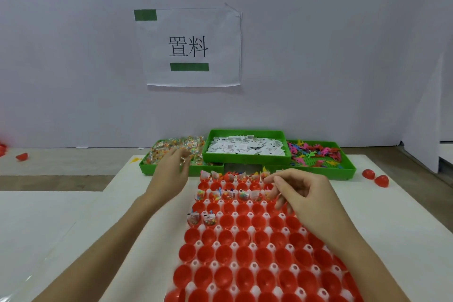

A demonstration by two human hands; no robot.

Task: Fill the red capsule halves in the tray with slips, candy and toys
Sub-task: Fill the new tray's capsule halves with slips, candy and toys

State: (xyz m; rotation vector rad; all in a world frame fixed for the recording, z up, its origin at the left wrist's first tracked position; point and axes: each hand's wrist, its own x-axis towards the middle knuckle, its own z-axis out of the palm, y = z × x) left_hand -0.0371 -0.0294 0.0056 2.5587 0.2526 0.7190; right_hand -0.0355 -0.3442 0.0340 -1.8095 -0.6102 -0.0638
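A white tray [234, 245] holds rows of red capsule halves [226, 255]. The two far rows [242, 195] hold candy, slips and toys, and so do two halves [202, 219] at the left of a nearer row. Behind stand three green bins: candy packets [171, 147], white slips [245, 148] and coloured toys [316, 152]. My left hand [171, 171] reaches into the candy bin, fingers curled round a clear candy packet. My right hand [301, 191] hovers over the tray's far right, fingers loosely curled, with nothing seen in them.
Two loose red capsule halves [375, 177] lie on the white mat right of the bins, and another [22, 156] lies far left. A paper sign [191, 46] hangs on the wall behind. A white panel [421, 142] stands at the right.
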